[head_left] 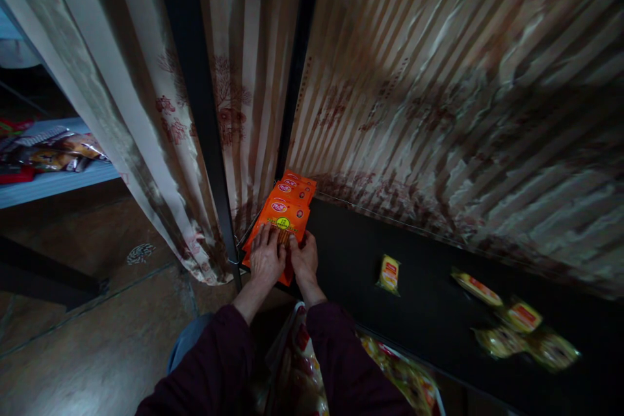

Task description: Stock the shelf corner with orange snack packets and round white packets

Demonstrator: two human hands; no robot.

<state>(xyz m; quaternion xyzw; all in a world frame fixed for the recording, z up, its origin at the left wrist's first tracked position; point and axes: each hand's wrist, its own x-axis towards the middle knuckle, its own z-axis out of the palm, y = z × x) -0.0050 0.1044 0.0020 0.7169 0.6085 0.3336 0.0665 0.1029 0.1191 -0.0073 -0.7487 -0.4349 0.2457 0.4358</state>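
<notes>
A row of overlapping orange snack packets [287,211] lies at the left end of a black shelf, beside a dark metal post. My left hand [267,261] rests on the left part of the nearest packet, its fingers extended over the printed front and its thumb toward the middle. Against the same packet's lower right side is my right hand [305,263], with a digit over the edge and other fingers partly hidden. Both hands are closed on this packet between them. Its lower end is mostly covered by my hands.
On the black shelf [351,240] lie a yellow wrapped snack [390,274] and several more [522,316] farther right. Patterned curtains [414,78] hang behind. A plastic bag of packaged food [299,364] is below my arms. Dark posts [195,78] stand at the left.
</notes>
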